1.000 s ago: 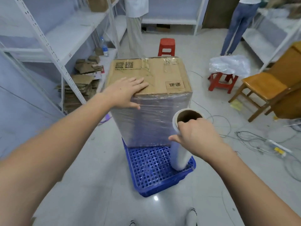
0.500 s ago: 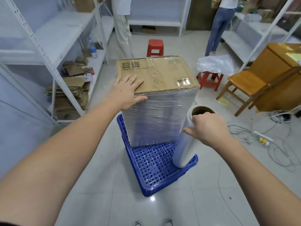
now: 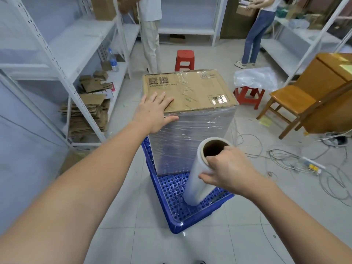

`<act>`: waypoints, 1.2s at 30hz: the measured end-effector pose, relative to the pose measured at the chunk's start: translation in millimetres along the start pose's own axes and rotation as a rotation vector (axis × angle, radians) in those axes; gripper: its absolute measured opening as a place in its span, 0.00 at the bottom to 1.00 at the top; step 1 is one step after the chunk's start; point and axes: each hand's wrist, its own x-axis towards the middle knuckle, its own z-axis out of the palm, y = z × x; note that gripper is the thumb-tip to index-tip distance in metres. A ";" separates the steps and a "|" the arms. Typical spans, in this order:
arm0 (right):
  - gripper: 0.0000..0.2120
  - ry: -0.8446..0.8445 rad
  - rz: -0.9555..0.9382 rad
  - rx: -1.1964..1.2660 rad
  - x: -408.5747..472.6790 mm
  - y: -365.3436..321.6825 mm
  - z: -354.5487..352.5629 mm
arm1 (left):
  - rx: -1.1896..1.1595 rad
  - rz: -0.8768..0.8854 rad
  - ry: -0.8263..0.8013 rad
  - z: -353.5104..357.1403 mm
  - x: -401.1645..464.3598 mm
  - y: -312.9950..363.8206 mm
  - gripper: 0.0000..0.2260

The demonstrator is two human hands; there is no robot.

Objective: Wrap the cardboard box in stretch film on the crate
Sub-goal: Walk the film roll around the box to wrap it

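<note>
Tiled floor, blue crate (image 3: 172,212). Left hand (image 3: 153,111) flat, steadying cardboard box (image 3: 187,92); right hand (image 3: 227,169) gripping film roll (image 3: 198,180). Best kept taut, upright, overlapping.

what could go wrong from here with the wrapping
1. The cardboard box stands tall at the far end of the blue crate, steadied only by the flat left hand; a hard pull on the film might tip or slide it.
2. The right hand grips the film roll near its top, so the low end could snag the crate.
3. Loose cables on the floor are a trip hazard.
</note>
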 end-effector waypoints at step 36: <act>0.24 0.037 0.189 0.137 5.9 -60.4 2.1 | -0.039 -0.087 0.035 -2.9 -20.0 34.6 0.40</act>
